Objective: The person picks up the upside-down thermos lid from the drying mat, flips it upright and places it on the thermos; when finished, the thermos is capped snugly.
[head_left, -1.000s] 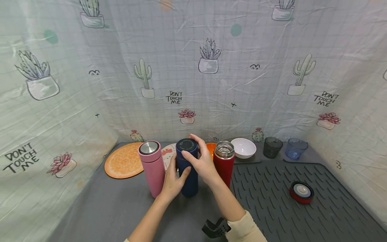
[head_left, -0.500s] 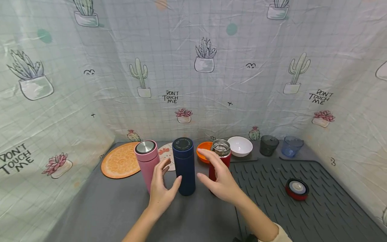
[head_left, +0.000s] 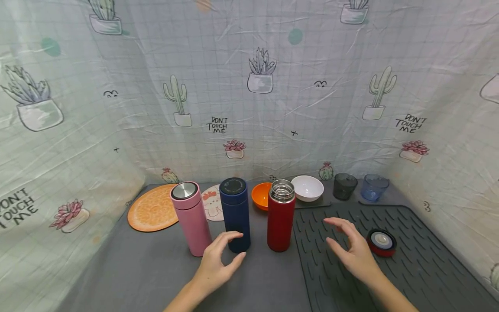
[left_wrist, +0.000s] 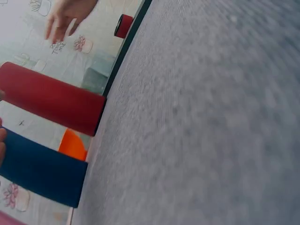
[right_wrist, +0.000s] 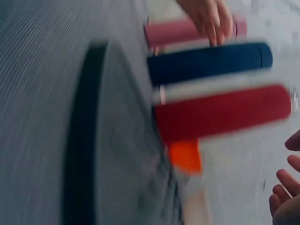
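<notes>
In the head view, three thermos bottles stand upright in a row: a capped pink thermos (head_left: pixel 192 225), a capped navy thermos (head_left: pixel 235 216) and a red thermos (head_left: pixel 280 221) with its steel mouth uncovered. My left hand (head_left: pixel 218 265), fingers bent loosely and thumb apart, is in front of the navy thermos and holds nothing. Over the ribbed mat hovers my right hand (head_left: pixel 356 253), also holding nothing, its thumb and fingers spread. Just right of it, the red thermos lid (head_left: pixel 381 242) lies upside down on the mat.
Along the back stand an orange bowl (head_left: pixel 260 197), a white bowl (head_left: pixel 308 188), a dark cup (head_left: pixel 345 186) and a blue cup (head_left: pixel 374 187). An orange-slice placemat (head_left: pixel 153 210) lies at left. The dark ribbed mat (head_left: pixel 327 277) covers the table's right side.
Both hands have let go of the navy thermos, which stays standing. The left hand drew back toward the front; the right hand swung right, past the red thermos, to near the lid.
</notes>
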Tool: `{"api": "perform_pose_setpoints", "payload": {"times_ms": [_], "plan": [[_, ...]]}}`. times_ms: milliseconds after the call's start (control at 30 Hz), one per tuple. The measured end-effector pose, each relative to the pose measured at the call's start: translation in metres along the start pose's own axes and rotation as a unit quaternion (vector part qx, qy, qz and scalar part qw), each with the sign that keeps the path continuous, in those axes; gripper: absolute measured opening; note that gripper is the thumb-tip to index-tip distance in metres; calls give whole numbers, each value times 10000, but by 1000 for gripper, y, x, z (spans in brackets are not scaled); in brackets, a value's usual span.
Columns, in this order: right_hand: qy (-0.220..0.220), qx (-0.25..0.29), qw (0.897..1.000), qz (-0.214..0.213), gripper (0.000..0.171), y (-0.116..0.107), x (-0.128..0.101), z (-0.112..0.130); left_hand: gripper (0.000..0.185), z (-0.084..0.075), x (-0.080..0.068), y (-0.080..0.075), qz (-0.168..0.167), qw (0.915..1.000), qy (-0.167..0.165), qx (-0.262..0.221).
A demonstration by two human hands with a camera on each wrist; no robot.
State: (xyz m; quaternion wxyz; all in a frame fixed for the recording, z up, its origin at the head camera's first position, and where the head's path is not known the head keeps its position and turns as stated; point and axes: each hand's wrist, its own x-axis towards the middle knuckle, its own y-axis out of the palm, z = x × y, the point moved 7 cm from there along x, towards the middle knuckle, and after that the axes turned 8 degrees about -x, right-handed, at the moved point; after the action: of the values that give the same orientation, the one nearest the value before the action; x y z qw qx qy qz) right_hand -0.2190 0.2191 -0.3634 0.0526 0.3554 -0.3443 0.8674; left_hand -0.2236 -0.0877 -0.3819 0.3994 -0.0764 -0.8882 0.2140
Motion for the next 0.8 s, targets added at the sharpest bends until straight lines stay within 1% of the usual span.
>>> {"api": "perform_pose_setpoints", "payload": {"times_ms": [67,133,233,333,400,467,500,567,667,733,800], "plan": [[342,-545,9979,2,49,-10,-5,-20,44,4,-1,7,315,9994,-174,-17],[688,-1005,9925,84,47,-20,-9,-40,46,8,-2,14,586,9973,-433,30],[975,-1423,9847,247,48,-34,-14,-67,50,15,-5,22,897,9919,-878,192],[1165,-1693,9782,313,53,-48,-23,-92,53,19,-8,27,1079,9863,-1201,347],[1326,-1816,9739,314,56,-57,-29,-109,55,21,-9,29,1131,9847,-1292,311],[1555,-1970,9674,346,58,-64,-36,-124,56,23,-9,31,1172,9836,-1354,207],[1656,-2007,9647,411,61,-66,-40,-130,56,24,-10,32,1194,9833,-1368,125],[1908,-2017,9583,675,67,-67,-46,-141,56,27,-11,34,1247,9823,-1398,-8],[2146,-2070,9484,1083,78,-64,-53,-151,55,30,-12,36,1279,9813,-1418,-245],[2335,-2114,9408,1255,82,-62,-56,-156,54,31,-13,36,1229,9818,-1386,-411],[2431,-2242,9363,1185,84,-62,-57,-158,52,31,-12,36,1181,9816,-1372,-606]]}}
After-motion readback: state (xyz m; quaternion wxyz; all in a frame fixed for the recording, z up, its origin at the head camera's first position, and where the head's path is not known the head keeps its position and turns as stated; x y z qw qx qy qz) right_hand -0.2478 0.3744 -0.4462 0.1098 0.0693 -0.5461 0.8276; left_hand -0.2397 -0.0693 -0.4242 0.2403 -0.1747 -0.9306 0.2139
